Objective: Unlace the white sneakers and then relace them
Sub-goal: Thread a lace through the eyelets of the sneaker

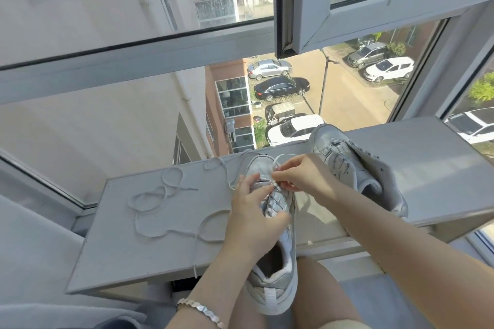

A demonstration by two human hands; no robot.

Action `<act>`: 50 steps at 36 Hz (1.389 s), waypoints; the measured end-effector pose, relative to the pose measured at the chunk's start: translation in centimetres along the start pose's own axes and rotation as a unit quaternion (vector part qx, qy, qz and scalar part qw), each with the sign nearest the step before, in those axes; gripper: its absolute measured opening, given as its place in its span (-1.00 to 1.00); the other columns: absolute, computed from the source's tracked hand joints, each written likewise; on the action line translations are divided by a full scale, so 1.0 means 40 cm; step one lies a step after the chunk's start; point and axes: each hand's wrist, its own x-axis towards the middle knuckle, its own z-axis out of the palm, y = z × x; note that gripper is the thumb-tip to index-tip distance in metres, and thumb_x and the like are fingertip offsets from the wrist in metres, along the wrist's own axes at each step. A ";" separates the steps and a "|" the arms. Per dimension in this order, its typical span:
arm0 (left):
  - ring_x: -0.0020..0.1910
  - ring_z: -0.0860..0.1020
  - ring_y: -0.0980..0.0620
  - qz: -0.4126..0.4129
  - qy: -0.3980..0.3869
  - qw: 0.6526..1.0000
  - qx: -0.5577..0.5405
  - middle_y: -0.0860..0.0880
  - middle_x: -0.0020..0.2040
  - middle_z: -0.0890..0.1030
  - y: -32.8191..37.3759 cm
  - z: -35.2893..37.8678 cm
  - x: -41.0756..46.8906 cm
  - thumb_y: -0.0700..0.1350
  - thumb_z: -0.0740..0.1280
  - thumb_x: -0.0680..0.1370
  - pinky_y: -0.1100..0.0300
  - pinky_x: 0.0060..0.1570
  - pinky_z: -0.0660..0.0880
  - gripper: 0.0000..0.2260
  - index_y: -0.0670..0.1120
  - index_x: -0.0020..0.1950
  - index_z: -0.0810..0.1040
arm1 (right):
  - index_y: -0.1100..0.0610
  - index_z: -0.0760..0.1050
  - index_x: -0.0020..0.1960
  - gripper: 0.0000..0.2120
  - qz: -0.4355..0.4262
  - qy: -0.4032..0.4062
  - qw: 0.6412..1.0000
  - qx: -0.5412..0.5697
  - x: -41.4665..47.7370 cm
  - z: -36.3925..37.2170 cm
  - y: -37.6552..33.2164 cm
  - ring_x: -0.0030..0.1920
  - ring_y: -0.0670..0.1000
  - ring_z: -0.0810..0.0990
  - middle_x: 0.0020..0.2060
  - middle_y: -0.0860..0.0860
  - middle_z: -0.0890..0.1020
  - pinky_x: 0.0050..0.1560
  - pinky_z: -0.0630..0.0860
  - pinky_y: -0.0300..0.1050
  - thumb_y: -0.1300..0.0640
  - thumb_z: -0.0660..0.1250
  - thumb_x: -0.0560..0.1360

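Observation:
A white sneaker [275, 272] lies toe-away on the white board [128, 246], its heel hanging over the near edge above my lap. My left hand [250, 211] holds the sneaker's left side, thumb at the lowest eyelets. My right hand [299, 172] pinches the white lace [278, 161] just above the toe-end eyelets, a small loop arching over the toe. A long loose lace [171, 230] curls over the board to the left. The second white sneaker [355, 165] lies tilted at the right on the sill.
The board rests on a window sill [433, 168] beside an open window [374, 2], with a street and parked cars far below. My bare knee [320, 291] is under the sneaker's heel. A bracelet [200, 310] is on my left wrist.

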 end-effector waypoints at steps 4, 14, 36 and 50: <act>0.49 -0.01 0.21 0.000 0.006 1.000 0.003 0.16 0.43 0.21 0.001 0.001 0.000 -0.17 0.35 0.45 0.24 0.40 0.07 -0.57 0.00 0.32 0.47 | 0.10 0.58 -0.33 -0.86 -0.050 0.034 0.992 -0.110 -0.004 0.009 0.013 -0.35 0.00 0.60 -0.37 0.11 0.66 -0.13 0.60 -0.05 0.18 0.42 0.41; 0.47 0.00 0.24 0.018 0.017 1.000 0.001 0.19 0.39 0.23 0.001 0.005 0.003 -0.19 0.34 0.46 0.40 0.25 0.03 -0.58 0.06 0.30 0.48 | 0.16 0.61 -0.15 -0.93 -0.070 0.003 0.996 -0.047 -0.010 0.005 0.029 -0.35 -0.06 0.56 -0.41 -0.02 0.58 -0.21 0.57 -0.21 0.20 0.37 0.48; 0.47 0.01 0.25 0.011 0.017 1.000 0.004 0.19 0.42 0.23 -0.004 0.005 0.006 -0.17 0.34 0.47 0.36 0.27 0.05 -0.58 0.04 0.32 0.47 | 0.20 0.59 -0.27 -0.88 -0.036 -0.033 0.994 0.096 -0.015 0.001 0.015 -0.46 -0.14 0.51 -0.35 0.09 0.57 -0.37 0.51 -0.35 0.34 0.39 0.43; 0.47 0.04 0.23 0.013 0.023 1.000 0.008 0.18 0.39 0.25 -0.002 0.005 0.007 -0.17 0.34 0.47 0.41 0.23 0.06 -0.61 0.02 0.29 0.50 | 0.55 0.46 0.06 -0.80 -0.004 -0.011 0.989 0.146 -0.034 0.017 -0.003 -0.62 -0.22 0.40 -0.41 0.09 0.41 -0.50 0.44 -0.38 0.41 0.24 0.52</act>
